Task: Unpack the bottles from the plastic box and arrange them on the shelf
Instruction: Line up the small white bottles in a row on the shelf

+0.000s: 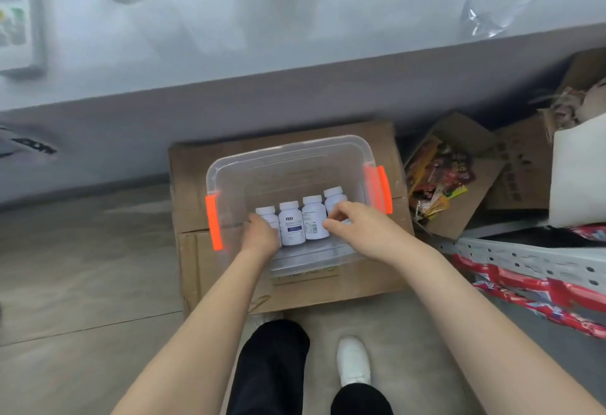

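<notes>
Reaching into the box (pixel 292 165) on a carton (pixel 229 277), we see four bottles (pixel 314 218) standing in a row at its near wall. Our left hand (pixel 260 234) curls round the leftmost; whether its grip has closed, we cannot tell. Our right hand (pixel 355 224) hovers half-open over the rightmost. A hasty pull could topple neighbours.

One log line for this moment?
both hands in clear plastic box | left hand, right hand at end white bottles | four inside
</notes>
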